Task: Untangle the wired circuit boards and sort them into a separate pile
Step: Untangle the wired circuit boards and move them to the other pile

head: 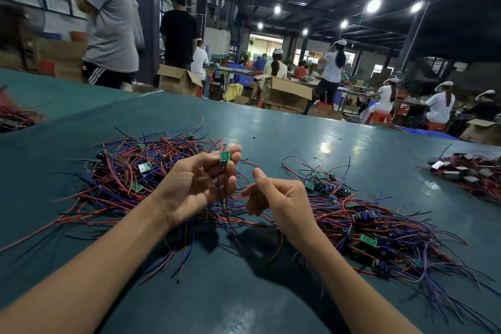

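Two heaps of small green circuit boards with red, blue and black wires sit on the glossy teal table (298, 127): a tangled heap (127, 179) on the left and another heap (379, 228) on the right. The left hand (195, 187) is up between them, pinching one green circuit board (225, 157) at its fingertips, with the wires trailing down over the palm. The right hand (273, 198) is just beside it, fingers loosely curled, thumb up. Can't tell if it's got a wire.
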The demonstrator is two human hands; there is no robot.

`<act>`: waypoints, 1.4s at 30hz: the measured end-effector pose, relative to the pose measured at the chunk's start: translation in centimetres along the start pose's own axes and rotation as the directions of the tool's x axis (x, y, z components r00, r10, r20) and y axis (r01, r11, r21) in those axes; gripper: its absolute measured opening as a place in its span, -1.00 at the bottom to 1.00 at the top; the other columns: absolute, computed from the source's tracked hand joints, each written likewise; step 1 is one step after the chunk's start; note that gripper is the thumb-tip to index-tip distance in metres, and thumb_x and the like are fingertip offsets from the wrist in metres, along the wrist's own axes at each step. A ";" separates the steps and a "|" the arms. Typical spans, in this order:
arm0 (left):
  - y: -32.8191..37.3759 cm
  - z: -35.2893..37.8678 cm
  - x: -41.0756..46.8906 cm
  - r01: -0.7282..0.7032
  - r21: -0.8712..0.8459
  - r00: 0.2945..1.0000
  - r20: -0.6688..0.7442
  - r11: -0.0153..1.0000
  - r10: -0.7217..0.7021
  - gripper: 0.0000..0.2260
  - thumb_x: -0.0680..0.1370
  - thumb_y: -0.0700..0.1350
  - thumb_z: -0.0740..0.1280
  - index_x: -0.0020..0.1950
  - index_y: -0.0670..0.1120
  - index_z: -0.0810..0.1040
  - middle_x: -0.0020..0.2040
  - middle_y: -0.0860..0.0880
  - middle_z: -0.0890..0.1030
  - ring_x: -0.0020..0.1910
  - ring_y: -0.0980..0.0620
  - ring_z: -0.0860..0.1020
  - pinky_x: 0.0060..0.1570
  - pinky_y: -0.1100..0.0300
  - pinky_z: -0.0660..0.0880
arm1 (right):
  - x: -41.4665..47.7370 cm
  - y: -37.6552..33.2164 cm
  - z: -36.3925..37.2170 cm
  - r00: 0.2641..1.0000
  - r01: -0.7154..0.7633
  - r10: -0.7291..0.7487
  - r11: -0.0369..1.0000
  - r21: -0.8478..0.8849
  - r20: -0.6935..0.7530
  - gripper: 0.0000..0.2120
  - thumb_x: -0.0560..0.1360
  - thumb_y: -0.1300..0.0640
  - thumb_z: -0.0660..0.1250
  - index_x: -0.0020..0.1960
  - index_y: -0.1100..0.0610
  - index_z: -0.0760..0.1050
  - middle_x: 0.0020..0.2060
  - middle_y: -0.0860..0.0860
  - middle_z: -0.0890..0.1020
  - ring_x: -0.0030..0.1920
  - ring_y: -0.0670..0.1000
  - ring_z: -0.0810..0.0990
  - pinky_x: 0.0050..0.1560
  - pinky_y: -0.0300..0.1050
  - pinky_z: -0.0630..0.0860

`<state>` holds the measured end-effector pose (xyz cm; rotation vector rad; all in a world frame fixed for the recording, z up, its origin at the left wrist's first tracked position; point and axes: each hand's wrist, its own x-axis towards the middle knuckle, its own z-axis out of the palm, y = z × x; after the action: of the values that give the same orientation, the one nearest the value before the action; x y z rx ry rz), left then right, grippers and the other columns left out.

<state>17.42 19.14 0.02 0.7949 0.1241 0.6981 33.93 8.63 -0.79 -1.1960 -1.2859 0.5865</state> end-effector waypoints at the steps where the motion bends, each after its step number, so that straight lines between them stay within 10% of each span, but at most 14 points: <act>1: 0.0 0.1 0.0 0.004 0.017 1.000 -0.003 1.000 -0.004 -0.67 0.54 -0.17 0.32 0.27 -0.22 0.64 0.04 -0.07 0.68 -0.16 0.10 0.63 -0.15 0.17 0.62 | 0.0 0.0 0.0 1.000 0.003 -0.003 1.000 -0.003 0.001 -0.58 0.66 0.05 0.27 -0.20 0.29 0.70 -0.40 0.24 0.65 -0.41 0.09 0.62 -0.30 -0.08 0.53; 9: -0.6 0.8 0.4 -0.156 0.238 0.974 -0.127 0.959 0.190 -0.77 0.26 0.00 0.60 -0.17 -0.07 0.71 -0.24 -0.04 0.62 -0.33 0.10 0.61 -0.49 0.31 0.49 | 0.3 0.3 -0.1 0.999 -0.027 0.029 0.998 0.059 -0.032 -0.60 0.64 0.03 0.29 -0.17 0.28 0.71 -0.37 0.27 0.65 -0.40 0.11 0.62 -0.32 -0.08 0.54; 21: -2.2 1.3 0.2 -0.076 0.503 0.990 -0.063 0.861 0.124 -0.62 0.31 -0.03 0.56 0.01 -0.15 0.55 -0.28 0.00 0.64 -0.35 0.07 0.67 -0.65 0.36 0.33 | 1.0 0.0 -0.5 0.967 -0.248 0.197 0.868 0.431 0.160 -0.63 0.41 -0.01 0.49 0.06 0.25 0.70 -0.47 0.00 0.40 -0.44 0.00 0.42 -0.33 -0.09 0.46; 30: -3.2 1.2 0.3 -0.022 0.536 1.000 -0.005 0.844 0.029 -0.71 0.45 -0.09 0.51 0.13 -0.17 0.68 -0.24 -0.14 0.65 -0.57 0.12 0.34 -0.56 0.36 0.27 | 2.0 -1.9 -4.3 0.977 -0.114 0.179 0.896 0.430 -0.113 -0.88 0.54 0.19 0.41 -0.11 0.22 0.67 -0.32 0.07 0.62 -0.39 -0.04 0.55 -0.36 -0.21 0.53; 33: -3.7 0.9 0.3 -0.143 0.705 0.983 0.016 0.695 0.185 -0.80 0.55 -0.07 0.42 0.07 -0.15 0.71 -0.28 -0.11 0.64 -0.55 0.11 0.35 -0.54 0.33 0.27 | 1.9 -3.3 -7.6 0.961 -0.147 0.214 0.930 0.337 -0.173 -0.87 0.55 0.19 0.39 -0.05 0.27 0.60 -0.30 0.08 0.66 -0.34 -0.01 0.63 -0.33 -0.18 0.60; 38: -4.1 0.1 0.1 -0.315 0.941 0.881 0.241 0.127 0.407 -0.83 0.60 -0.05 0.41 -0.12 -0.08 0.72 -0.40 0.09 0.63 -0.50 0.24 0.41 -0.44 0.36 0.33 | -0.7 -3.7 -13.4 0.855 -0.373 0.425 0.902 0.218 -0.299 -0.90 0.56 0.28 0.34 -0.03 0.34 0.56 -0.31 0.15 0.64 -0.40 0.01 0.68 -0.42 -0.17 0.62; 42: -3.1 0.1 -0.1 -0.324 0.946 0.733 0.237 0.020 0.638 -0.82 0.62 -0.07 0.39 -0.15 -0.06 0.68 -0.41 0.07 0.59 -0.50 0.19 0.46 -0.44 0.37 0.34 | -2.7 -3.1 -16.3 0.725 -0.490 0.532 0.845 0.217 -0.438 -0.91 0.59 0.38 0.26 -0.05 0.41 0.49 -0.19 0.26 0.61 -0.49 0.03 0.67 -0.51 -0.20 0.59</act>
<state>19.02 17.56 -2.09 2.0934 0.6144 1.4716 47.58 -0.33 3.35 -1.5203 -0.4824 0.6727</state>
